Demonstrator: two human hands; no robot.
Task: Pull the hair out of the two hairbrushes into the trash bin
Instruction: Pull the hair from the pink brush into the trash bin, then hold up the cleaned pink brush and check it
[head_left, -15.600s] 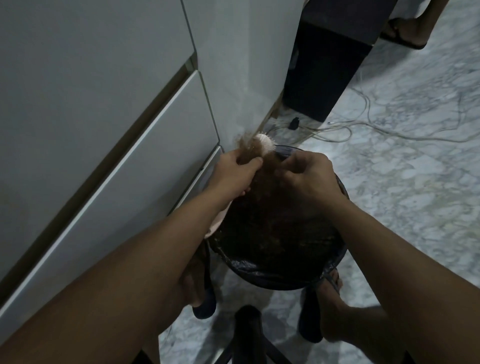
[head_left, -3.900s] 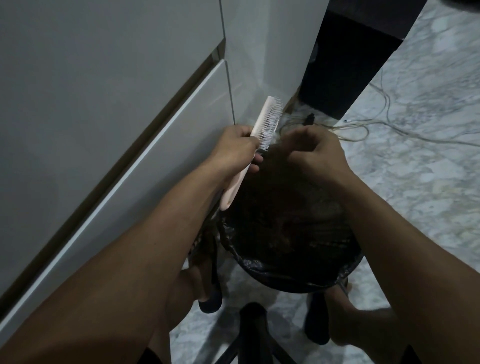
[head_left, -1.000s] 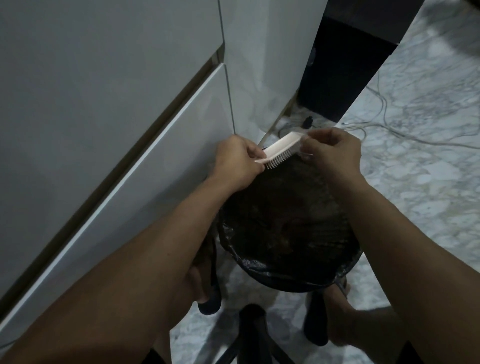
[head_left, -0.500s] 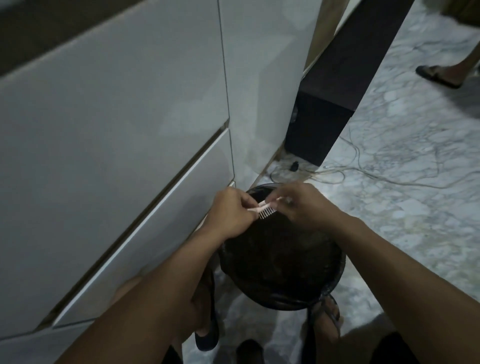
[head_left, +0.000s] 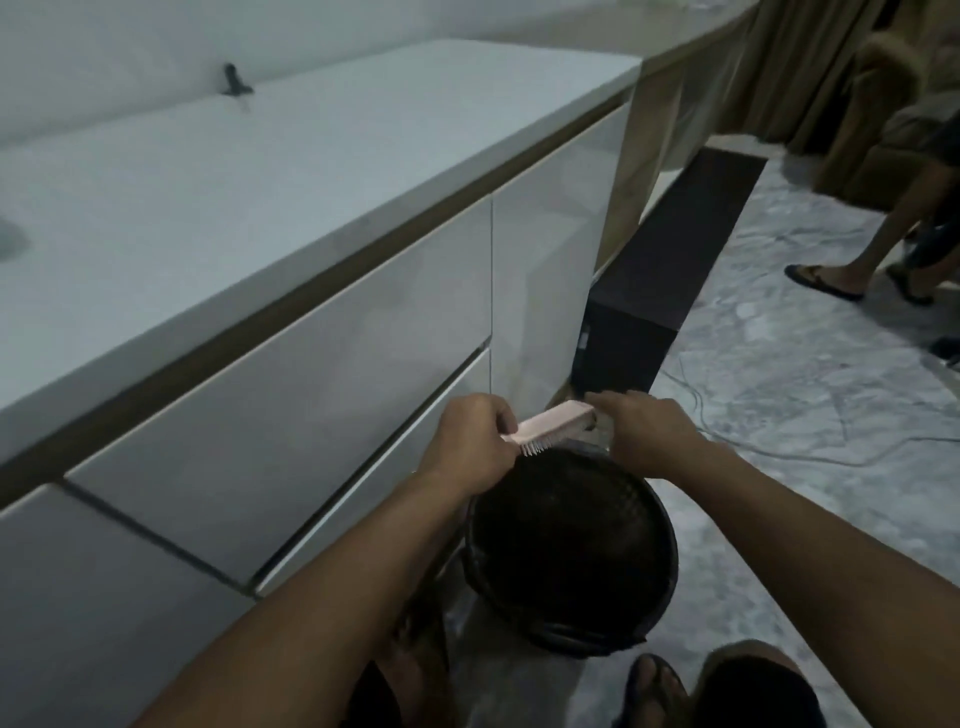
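A pale pink hairbrush (head_left: 556, 420) lies level between my hands, bristles pointing down, just above the far rim of the round black trash bin (head_left: 644, 618). My left hand (head_left: 475, 444) grips its handle end. My right hand (head_left: 641, 434) pinches the brush's far tip. I see no hair on the bristles that show. The bin stands on the floor in front of my feet, lined with a dark bag, with brownish hair inside. A second hairbrush is not in view.
A white drawer cabinet (head_left: 322, 374) with a white countertop (head_left: 249, 171) runs along the left. A dark box-shaped unit (head_left: 670, 280) stands behind the bin, with cables (head_left: 779, 447) across the marble floor. Another person's legs in sandals (head_left: 852, 260) are at the far right.
The view has tilted up and back, so the countertop now shows. The brush stays level over the bin's far rim, with both hands in the same grip as a second ago.
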